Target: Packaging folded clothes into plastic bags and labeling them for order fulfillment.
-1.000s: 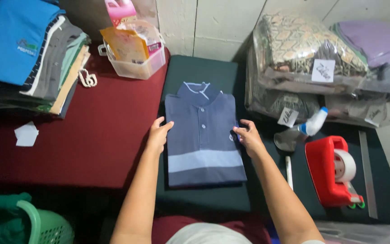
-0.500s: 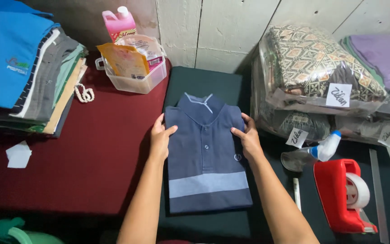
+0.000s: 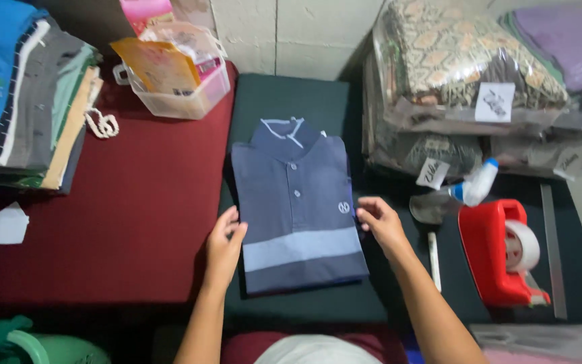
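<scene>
While flanked by both hands, lay flat and folded: a navy polo shirt (image 3: 296, 210) with a pale blue band across its lower part, collar pointing away from the wearer of the camera, resting on a dark green mat (image 3: 284, 104). Left hand (image 3: 225, 244) set against the shirt's left edge at the level of the pale band, fingers loosely together and curled onto the fabric, touching but not visibly pinching it. Right hand (image 3: 380, 222) placed at the shirt's right edge, slightly higher, fingertips bent in at the hem of the fold; whether cloth was nipped between them could not be told. So: shirt between the two hands, each at one side edge, neither over its middle.

Beside the mat, to the left, a dark red cloth (image 3: 116, 202) with a scrap of white paper (image 3: 9, 223) on it. Farther left, a stack of folded garments (image 3: 25, 94). Behind, a clear plastic tub (image 3: 180, 101) holding packets. To the right, bagged fabrics (image 3: 469, 74) with paper tags, a small white bottle with blue cap (image 3: 476, 183), a red tape dispenser (image 3: 496, 249), and a metal ruler (image 3: 552, 249).
</scene>
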